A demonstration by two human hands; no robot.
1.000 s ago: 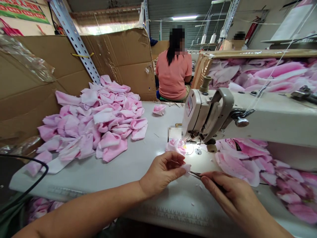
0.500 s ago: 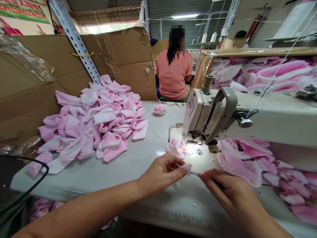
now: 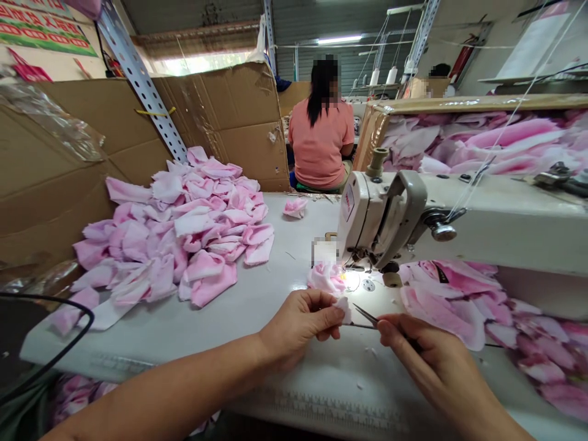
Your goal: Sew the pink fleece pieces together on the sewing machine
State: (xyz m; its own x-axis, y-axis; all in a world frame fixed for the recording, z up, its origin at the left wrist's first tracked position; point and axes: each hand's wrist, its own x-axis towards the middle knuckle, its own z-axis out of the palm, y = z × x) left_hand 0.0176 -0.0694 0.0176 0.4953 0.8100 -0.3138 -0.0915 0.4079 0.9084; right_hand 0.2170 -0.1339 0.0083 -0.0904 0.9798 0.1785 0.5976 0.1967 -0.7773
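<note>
A small pink fabric piece [image 3: 343, 308] is pinched between the thumb and fingertips of the left hand [image 3: 298, 331]. It is held just above the tabletop [image 3: 239, 306] at its near edge, in front of the sewing machine [image 3: 381, 214]. The grip of the right hand [image 3: 427, 355] is closed round a pair of thread snips [image 3: 365, 316]. The blades are parted and pointed left, with the tips just beside the piece. The step in hand is judged to be trimming at the piece's right edge. A cut here would call for the piece to be held steady and the blades kept off the left fingertips close by. A second pink piece [image 3: 327, 277] lies by the needle, and a pile of pink pieces [image 3: 184, 239] is heaped far left.
</note>
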